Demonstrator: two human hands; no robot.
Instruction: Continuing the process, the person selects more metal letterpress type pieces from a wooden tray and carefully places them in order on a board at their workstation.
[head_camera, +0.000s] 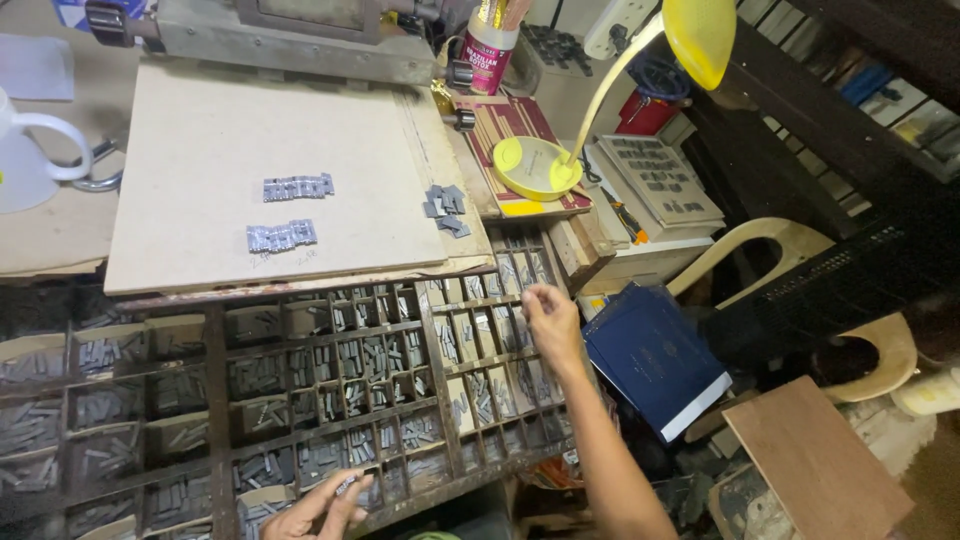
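My right hand (550, 322) reaches over the right part of a wooden type case (214, 380), its fingers pinched together above the small compartments; whether a piece sits between them I cannot tell. My left hand (320, 512) is at the bottom edge of the case and holds a small grey metal type piece (346, 486) in its fingertips. The compartments are filled with grey metal type. On the pale board (200, 130) above the case lie two short rows of set type (297, 187) (281, 236) and a loose pile of type (445, 209).
A yellow desk lamp (540, 165) stands right of the board. A blue book (655, 358) lies beside the case, with a wooden board (815, 460) and a cream plastic chair (800, 250) further right. A white mug (25, 150) is at the left edge.
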